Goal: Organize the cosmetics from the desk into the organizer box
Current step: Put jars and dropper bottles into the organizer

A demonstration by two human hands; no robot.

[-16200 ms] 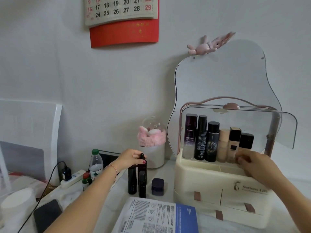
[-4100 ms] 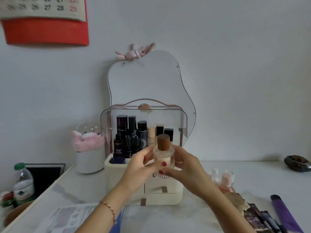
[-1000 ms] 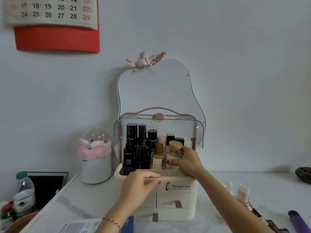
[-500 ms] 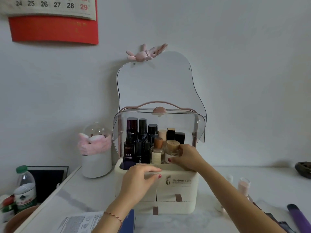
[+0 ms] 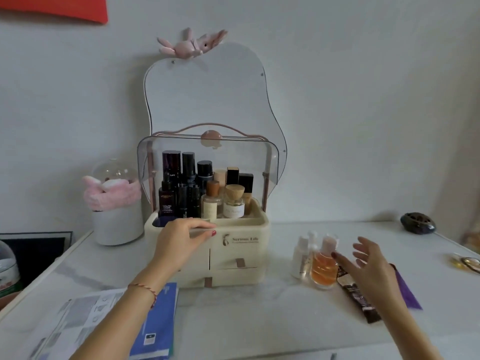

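The cream organizer box [image 5: 239, 253] stands mid-desk with its clear lid raised. Inside are several dark bottles and two glass bottles with wooden caps [image 5: 234, 201]. My left hand [image 5: 181, 241] rests on the box's front left rim, fingers relaxed, holding nothing. My right hand [image 5: 368, 263] hovers open, fingers spread, just right of an orange perfume bottle [image 5: 323, 268] and small white bottles [image 5: 300, 255] on the desk. It holds nothing.
A brown sachet [image 5: 357, 294] and a purple item [image 5: 407, 294] lie under my right hand. A paper leaflet [image 5: 109, 320] lies front left. A white jar with pink puffs [image 5: 115, 211] stands left of the box, a mirror [image 5: 213, 100] behind it, a dark dish [image 5: 418, 226] far right.
My right hand let go of the light wooden-capped bottle inside the box and moved right and down to the bottles on the desk. My left hand stays on the box rim.
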